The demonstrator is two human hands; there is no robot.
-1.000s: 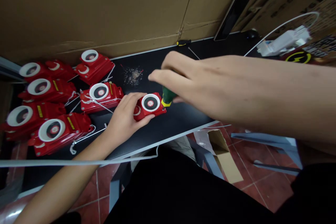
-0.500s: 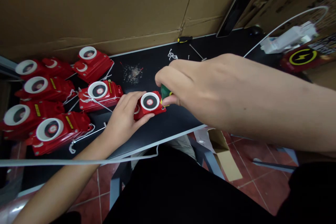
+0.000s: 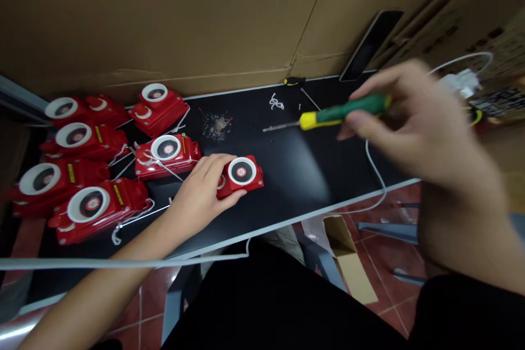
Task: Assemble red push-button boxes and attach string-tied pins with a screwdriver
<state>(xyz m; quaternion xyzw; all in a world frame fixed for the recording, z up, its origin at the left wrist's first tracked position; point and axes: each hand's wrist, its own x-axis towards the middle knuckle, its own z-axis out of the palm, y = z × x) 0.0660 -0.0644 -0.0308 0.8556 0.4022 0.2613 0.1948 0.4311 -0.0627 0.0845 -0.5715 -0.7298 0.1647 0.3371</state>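
Observation:
My left hand (image 3: 205, 188) grips a small red box with a white-rimmed round opening (image 3: 252, 181), resting on the black table. Its fingers lie along the far side and the thumb along the near side, covering the box's left part. In the air to the right, my right hand (image 3: 414, 126) is closed around the green and yellow handle of a screwdriver (image 3: 324, 117). The bare metal tip points left, apart from the box. Left of my left hand stands another red box (image 3: 186, 154) with a white cord on it.
Several more red boxes (image 3: 123, 194) crowd the table's left end. Crumbs (image 3: 217, 126), a white cord scrap (image 3: 276, 101) and a second screwdriver (image 3: 295, 81) lie toward the cardboard at the back. A white cable (image 3: 379, 175) hangs over the right side of the table edge.
My right hand has drawn the screwdriver away from the red box's right end, up and to the right. My left hand still holds the box, and the view has shifted slightly.

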